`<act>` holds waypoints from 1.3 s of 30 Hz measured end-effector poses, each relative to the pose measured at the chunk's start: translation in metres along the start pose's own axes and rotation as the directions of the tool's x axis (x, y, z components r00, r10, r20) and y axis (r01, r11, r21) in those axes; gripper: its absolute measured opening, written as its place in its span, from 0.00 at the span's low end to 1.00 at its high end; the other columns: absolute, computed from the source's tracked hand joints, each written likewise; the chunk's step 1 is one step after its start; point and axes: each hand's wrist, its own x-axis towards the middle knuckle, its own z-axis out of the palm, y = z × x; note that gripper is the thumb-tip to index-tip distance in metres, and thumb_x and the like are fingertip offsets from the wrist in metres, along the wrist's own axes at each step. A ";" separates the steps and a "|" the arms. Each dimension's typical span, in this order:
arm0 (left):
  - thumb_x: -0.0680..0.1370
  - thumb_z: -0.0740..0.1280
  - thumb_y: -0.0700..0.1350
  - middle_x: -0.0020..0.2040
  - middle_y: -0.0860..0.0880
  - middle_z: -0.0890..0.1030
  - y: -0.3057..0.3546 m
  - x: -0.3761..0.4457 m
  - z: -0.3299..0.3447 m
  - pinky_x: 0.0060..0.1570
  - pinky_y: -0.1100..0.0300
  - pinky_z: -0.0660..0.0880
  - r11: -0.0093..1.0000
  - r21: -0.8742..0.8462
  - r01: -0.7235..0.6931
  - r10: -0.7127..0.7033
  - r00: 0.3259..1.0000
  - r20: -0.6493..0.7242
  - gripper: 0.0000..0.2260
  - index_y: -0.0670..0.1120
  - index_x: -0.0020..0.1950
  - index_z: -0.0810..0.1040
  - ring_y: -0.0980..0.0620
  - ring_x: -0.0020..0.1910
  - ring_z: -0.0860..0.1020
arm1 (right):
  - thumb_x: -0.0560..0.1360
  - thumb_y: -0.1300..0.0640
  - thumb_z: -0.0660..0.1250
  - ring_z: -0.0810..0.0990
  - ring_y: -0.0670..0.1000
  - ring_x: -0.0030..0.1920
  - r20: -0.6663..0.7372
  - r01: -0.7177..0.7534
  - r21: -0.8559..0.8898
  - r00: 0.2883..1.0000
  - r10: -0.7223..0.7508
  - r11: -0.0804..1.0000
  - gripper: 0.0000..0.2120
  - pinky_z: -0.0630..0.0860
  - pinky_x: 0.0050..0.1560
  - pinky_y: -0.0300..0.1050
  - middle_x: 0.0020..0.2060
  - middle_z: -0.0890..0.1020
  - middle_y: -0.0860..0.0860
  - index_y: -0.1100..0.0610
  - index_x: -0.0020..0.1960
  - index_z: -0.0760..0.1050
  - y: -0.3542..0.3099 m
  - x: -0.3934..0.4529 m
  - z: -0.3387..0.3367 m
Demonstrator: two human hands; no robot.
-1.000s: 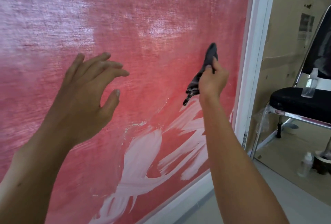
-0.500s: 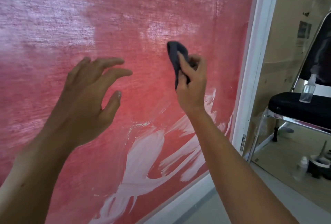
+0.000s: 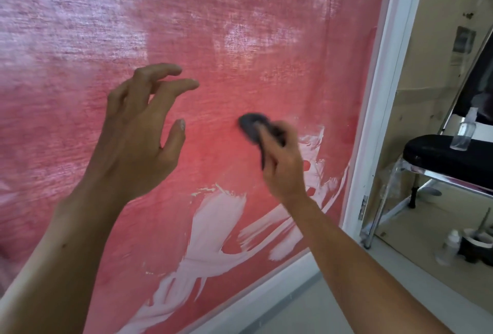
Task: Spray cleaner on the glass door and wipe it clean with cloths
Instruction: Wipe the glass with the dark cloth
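Cloth (image 3: 252, 126) bunched in right hand (image 3: 282, 163) against glass door (image 3: 240, 40).

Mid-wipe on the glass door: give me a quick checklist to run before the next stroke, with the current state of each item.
1. Cloth in grip: ok. The right hand is closed on the dark cloth.
2. Cloth against the glass door: cannot tell; it looks pressed on, but the hand is blurred.
3. Left hand out of the wiping path: ok, open and off to the left of the cloth.
4. White streaks cleared: not ok, they remain low on the pane.
5. Spray bottle at hand: not ok, it stands on the black chair to the right.
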 end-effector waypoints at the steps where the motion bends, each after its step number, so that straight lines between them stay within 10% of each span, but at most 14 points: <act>1: 0.78 0.64 0.41 0.74 0.45 0.68 -0.001 -0.001 -0.001 0.75 0.64 0.47 1.000 0.001 -0.004 0.004 1.000 0.012 0.24 0.47 0.75 0.72 0.52 0.73 0.65 | 0.79 0.73 0.64 0.75 0.59 0.58 -0.081 -0.099 0.010 0.992 0.099 0.995 0.21 0.79 0.57 0.52 0.60 0.74 0.63 0.63 0.70 0.76 0.004 0.002 -0.001; 4: 0.78 0.64 0.41 0.74 0.45 0.67 -0.003 -0.004 -0.004 0.73 0.57 0.52 1.000 0.003 -0.015 0.015 0.999 0.043 0.24 0.47 0.75 0.72 0.51 0.73 0.65 | 0.80 0.72 0.62 0.75 0.62 0.57 -0.154 -0.159 0.025 0.975 0.161 0.987 0.19 0.78 0.56 0.51 0.58 0.74 0.63 0.64 0.70 0.76 -0.013 -0.010 0.015; 7: 0.78 0.64 0.41 0.74 0.45 0.68 -0.006 -0.006 -0.006 0.72 0.61 0.53 1.000 0.002 -0.028 0.028 0.998 0.058 0.24 0.47 0.75 0.72 0.50 0.72 0.66 | 0.77 0.71 0.65 0.77 0.62 0.53 0.060 0.104 0.071 0.992 -0.109 0.992 0.17 0.77 0.52 0.56 0.58 0.78 0.64 0.64 0.64 0.80 -0.056 -0.057 0.039; 12: 0.79 0.63 0.41 0.75 0.45 0.67 -0.006 -0.006 -0.006 0.73 0.61 0.52 1.000 -0.012 -0.008 0.008 0.999 0.048 0.23 0.47 0.75 0.71 0.51 0.73 0.66 | 0.76 0.69 0.66 0.74 0.58 0.46 0.421 0.474 0.106 0.775 -0.471 0.874 0.18 0.72 0.44 0.49 0.61 0.73 0.57 0.58 0.64 0.81 -0.077 -0.087 0.040; 16: 0.79 0.64 0.42 0.75 0.46 0.66 -0.006 -0.008 -0.006 0.73 0.61 0.52 1.000 -0.015 0.000 0.001 0.997 0.076 0.24 0.48 0.75 0.71 0.49 0.72 0.68 | 0.80 0.70 0.64 0.78 0.62 0.53 0.119 0.196 0.023 0.973 -0.197 0.980 0.16 0.81 0.52 0.55 0.60 0.77 0.62 0.61 0.65 0.80 -0.040 -0.043 0.022; 19: 0.79 0.64 0.42 0.75 0.46 0.66 -0.008 -0.011 -0.007 0.73 0.60 0.53 1.000 -0.013 -0.009 0.010 0.996 0.093 0.23 0.48 0.76 0.71 0.48 0.72 0.69 | 0.79 0.74 0.63 0.77 0.64 0.58 -0.109 -0.134 -0.013 0.985 0.132 0.991 0.20 0.79 0.55 0.51 0.58 0.75 0.65 0.64 0.68 0.78 -0.026 -0.022 0.017; 23: 0.79 0.63 0.41 0.75 0.46 0.67 -0.009 -0.013 -0.010 0.73 0.54 0.57 1.000 -0.015 -0.020 0.021 0.994 0.105 0.24 0.48 0.76 0.71 0.49 0.72 0.68 | 0.80 0.70 0.61 0.76 0.62 0.55 0.036 0.033 0.018 0.999 -0.034 0.999 0.16 0.76 0.53 0.57 0.59 0.77 0.62 0.63 0.65 0.80 -0.060 -0.056 0.037; 29: 0.81 0.67 0.35 0.75 0.48 0.66 -0.010 -0.012 -0.011 0.74 0.66 0.50 0.999 -0.048 0.004 0.002 0.994 0.111 0.24 0.49 0.76 0.70 0.53 0.68 0.72 | 0.85 0.64 0.56 0.73 0.56 0.48 0.532 0.568 0.187 0.628 -0.569 0.802 0.17 0.73 0.50 0.50 0.61 0.80 0.55 0.55 0.66 0.80 -0.099 -0.112 0.044; 31: 0.81 0.66 0.35 0.75 0.48 0.66 -0.009 -0.012 -0.013 0.74 0.61 0.53 0.998 -0.062 0.004 0.004 0.993 0.117 0.24 0.49 0.76 0.70 0.54 0.68 0.73 | 0.84 0.63 0.59 0.73 0.52 0.48 0.486 0.550 0.153 0.681 -0.547 0.821 0.14 0.72 0.48 0.49 0.59 0.81 0.53 0.53 0.62 0.81 -0.094 -0.088 0.033; 35: 0.80 0.62 0.40 0.74 0.47 0.66 -0.009 -0.010 -0.016 0.76 0.42 0.63 0.996 -0.085 -0.012 0.023 0.990 0.139 0.24 0.48 0.76 0.69 0.53 0.67 0.74 | 0.82 0.63 0.65 0.76 0.53 0.59 0.143 0.047 -0.078 0.989 -0.035 0.996 0.14 0.77 0.57 0.52 0.59 0.78 0.57 0.57 0.66 0.81 -0.056 -0.033 0.017; 39: 0.79 0.61 0.39 0.73 0.47 0.66 -0.011 -0.012 -0.017 0.72 0.37 0.68 0.992 -0.122 -0.028 0.047 0.986 0.157 0.23 0.47 0.76 0.70 0.51 0.67 0.74 | 0.76 0.75 0.64 0.75 0.64 0.57 -0.041 -0.093 -0.013 0.995 0.093 0.996 0.21 0.76 0.56 0.57 0.60 0.75 0.66 0.66 0.67 0.78 -0.068 -0.032 0.038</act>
